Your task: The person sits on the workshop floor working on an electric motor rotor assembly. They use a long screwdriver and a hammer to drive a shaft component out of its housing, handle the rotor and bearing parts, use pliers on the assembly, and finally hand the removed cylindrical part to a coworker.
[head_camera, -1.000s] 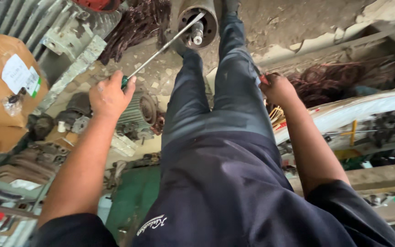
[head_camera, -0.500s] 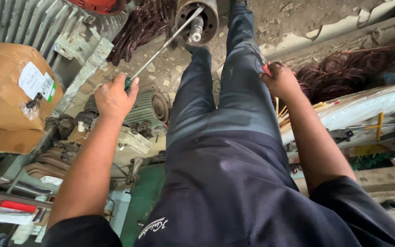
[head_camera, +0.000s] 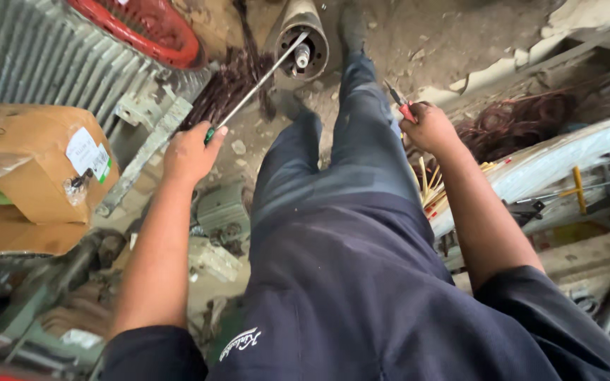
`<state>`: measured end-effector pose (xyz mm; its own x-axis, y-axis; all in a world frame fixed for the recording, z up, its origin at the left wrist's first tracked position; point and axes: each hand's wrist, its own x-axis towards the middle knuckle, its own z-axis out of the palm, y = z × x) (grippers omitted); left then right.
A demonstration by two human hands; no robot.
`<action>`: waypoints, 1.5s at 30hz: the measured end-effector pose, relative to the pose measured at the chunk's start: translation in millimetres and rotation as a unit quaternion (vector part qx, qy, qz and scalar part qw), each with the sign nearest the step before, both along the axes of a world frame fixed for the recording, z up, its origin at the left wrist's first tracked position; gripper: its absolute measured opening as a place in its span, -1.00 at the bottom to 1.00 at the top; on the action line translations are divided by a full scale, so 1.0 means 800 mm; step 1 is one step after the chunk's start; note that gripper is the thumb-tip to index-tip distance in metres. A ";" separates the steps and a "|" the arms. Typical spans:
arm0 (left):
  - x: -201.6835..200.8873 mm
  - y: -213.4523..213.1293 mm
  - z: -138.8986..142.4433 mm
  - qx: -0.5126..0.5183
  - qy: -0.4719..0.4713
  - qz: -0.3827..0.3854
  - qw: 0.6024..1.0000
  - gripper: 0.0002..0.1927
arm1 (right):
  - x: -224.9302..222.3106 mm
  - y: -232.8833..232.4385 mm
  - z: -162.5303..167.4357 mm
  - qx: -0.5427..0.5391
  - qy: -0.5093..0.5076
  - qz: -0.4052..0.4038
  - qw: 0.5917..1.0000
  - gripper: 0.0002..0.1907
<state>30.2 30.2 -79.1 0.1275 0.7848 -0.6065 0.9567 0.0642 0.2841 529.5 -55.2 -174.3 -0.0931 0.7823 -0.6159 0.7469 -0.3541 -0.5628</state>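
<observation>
Steel shaft of the screwdriver point(head_camera: 259, 81) runs far to the motor cylinder point(head_camera: 303, 39); my clenched left hand point(head_camera: 190, 154) hides its green handle. My right hand point(head_camera: 428, 128) grips red pliers point(head_camera: 399, 102), mostly covered. Both hands sit lower in view than before.

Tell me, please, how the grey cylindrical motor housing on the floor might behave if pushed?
The grey cylindrical motor housing looks like solid metal, so probably heavy. Lying on its rounded side, it may roll. The long screwdriver in the left hand reaches its open end.

Dirt floor point(head_camera: 460, 35), motor point(head_camera: 303, 39), copper wire point(head_camera: 517, 123)
</observation>
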 end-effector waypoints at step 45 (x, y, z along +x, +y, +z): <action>0.291 0.046 0.163 -0.031 -0.477 0.335 0.812 -0.85 | 0.111 0.041 0.786 0.334 0.398 -0.211 0.828 -0.45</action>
